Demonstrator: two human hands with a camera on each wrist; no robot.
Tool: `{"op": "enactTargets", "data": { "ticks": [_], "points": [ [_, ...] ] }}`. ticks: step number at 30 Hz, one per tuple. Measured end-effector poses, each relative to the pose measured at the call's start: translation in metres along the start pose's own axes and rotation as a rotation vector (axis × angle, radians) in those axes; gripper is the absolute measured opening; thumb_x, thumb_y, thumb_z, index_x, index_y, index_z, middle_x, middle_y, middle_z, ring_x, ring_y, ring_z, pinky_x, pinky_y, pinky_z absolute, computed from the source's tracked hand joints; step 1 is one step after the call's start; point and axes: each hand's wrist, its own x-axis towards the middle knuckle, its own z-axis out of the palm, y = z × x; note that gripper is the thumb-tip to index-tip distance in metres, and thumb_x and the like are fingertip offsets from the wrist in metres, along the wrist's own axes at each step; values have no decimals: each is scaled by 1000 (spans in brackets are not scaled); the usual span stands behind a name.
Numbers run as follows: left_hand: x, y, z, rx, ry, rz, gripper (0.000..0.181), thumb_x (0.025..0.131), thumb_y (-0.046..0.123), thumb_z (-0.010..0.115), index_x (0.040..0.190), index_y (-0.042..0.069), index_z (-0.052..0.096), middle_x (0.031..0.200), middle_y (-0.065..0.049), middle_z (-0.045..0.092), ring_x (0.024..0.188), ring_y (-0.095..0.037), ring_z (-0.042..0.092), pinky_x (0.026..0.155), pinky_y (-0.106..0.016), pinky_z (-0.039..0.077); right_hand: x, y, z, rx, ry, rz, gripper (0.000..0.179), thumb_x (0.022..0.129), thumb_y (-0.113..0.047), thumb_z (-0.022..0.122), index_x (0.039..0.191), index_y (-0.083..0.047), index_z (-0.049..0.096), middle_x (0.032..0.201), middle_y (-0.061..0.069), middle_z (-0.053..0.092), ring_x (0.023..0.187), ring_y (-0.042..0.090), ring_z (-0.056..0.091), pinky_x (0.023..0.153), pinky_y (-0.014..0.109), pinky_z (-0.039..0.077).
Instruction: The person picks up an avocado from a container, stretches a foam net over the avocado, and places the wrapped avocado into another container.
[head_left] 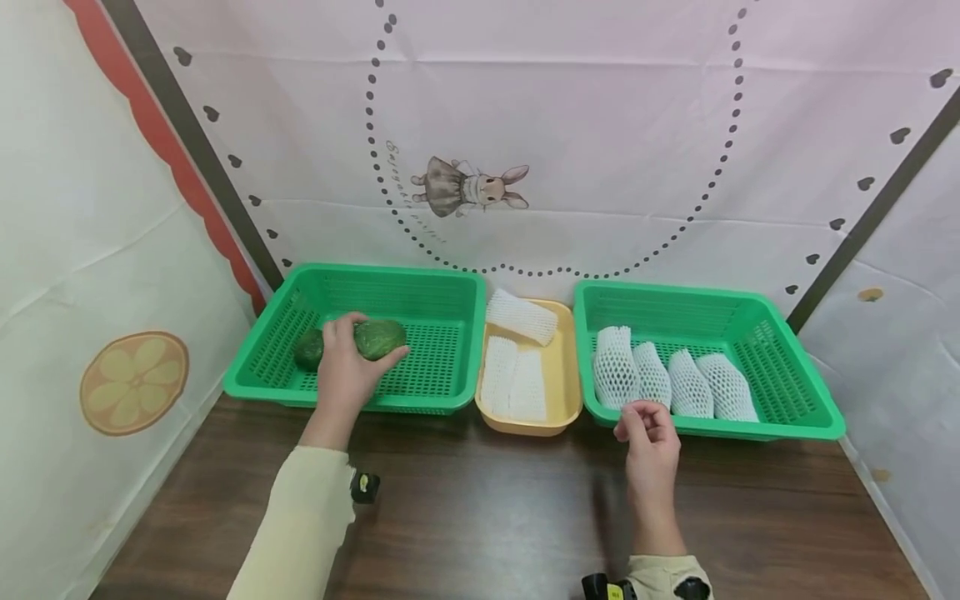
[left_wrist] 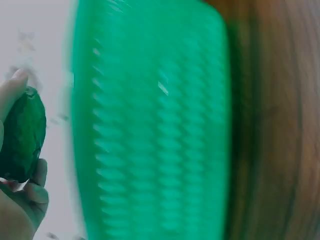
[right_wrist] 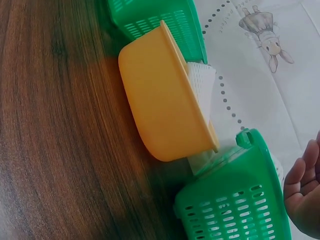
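Observation:
My left hand [head_left: 347, 367] grips a dark green avocado [head_left: 380, 338] by its sides, over the left green basket [head_left: 442, 398]. The left wrist view shows thumb and fingers around the avocado [left_wrist: 22, 137]. A second avocado [head_left: 307, 350] lies in that basket, partly behind the hand. My right hand [head_left: 651, 446] is at the front rim of the right green basket [head_left: 795, 425], fingers loosely curled with nothing seen in them. Just beyond it, several white foam net sleeves [head_left: 617, 367] stand in a row, their contents hidden.
Between the baskets stands a yellow tray [head_left: 566, 358] with flat white foam nets [head_left: 521, 317] in it. Dark wood table [head_left: 480, 508] lies in front. Behind the baskets rises a printed white cloth [head_left: 600, 167], with more cloth at both sides.

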Motion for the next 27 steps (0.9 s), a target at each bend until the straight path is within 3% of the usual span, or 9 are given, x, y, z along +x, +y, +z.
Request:
{"op": "enactTargets", "data": {
  "ticks": [2,6,12,16,19,24,27],
  "points": [
    [-13,13,-6,-37,30,44,82,69,54,73,128,9,39,121,-19,44,96,-36,52,73,-53,46,0,0,0,-5,-1,4,7,92,-3,54,85,-1,53,62,-1,50,60,12,50,61,21,44],
    [-39,37,-8,-91,26,141,81,61,50,81,122,8,47,114,-14,55,99,-29,53,77,-49,46,-1,0,0,-10,4,16,8,92,-4,54,85,-1,53,62,-1,49,60,13,50,61,21,44],
    [-71,50,11,-105,46,320,70,55,40,87,115,14,61,111,-8,62,97,-24,56,78,-44,46,-2,1,0,-22,-7,26,7,92,-4,54,86,0,53,62,-1,50,60,12,50,61,21,45],
    [-90,54,28,-116,7,355,68,54,43,85,113,17,62,107,-4,64,92,-21,58,73,-40,48,-2,2,0,-27,-14,27,7,92,-4,54,86,0,53,62,-1,50,60,12,50,61,21,45],
    [-104,57,42,-132,-97,331,67,58,49,82,113,17,60,107,-1,63,90,-18,58,70,-38,49,-3,2,0,-30,-14,31,7,92,-5,54,86,-2,53,63,-1,50,60,12,50,61,21,45],
    [-120,52,68,-98,-372,254,67,70,65,64,119,20,54,107,5,57,86,-12,56,67,-34,46,-3,3,0,-42,-18,40,7,92,-6,55,85,-6,55,63,0,50,61,13,50,62,21,45],
    [-123,45,80,-97,-499,221,67,76,66,57,123,20,48,108,3,52,87,-13,53,69,-33,45,-3,3,0,-46,-20,46,8,92,-7,56,85,-9,56,64,0,51,61,13,50,62,21,46]
  ]
}}
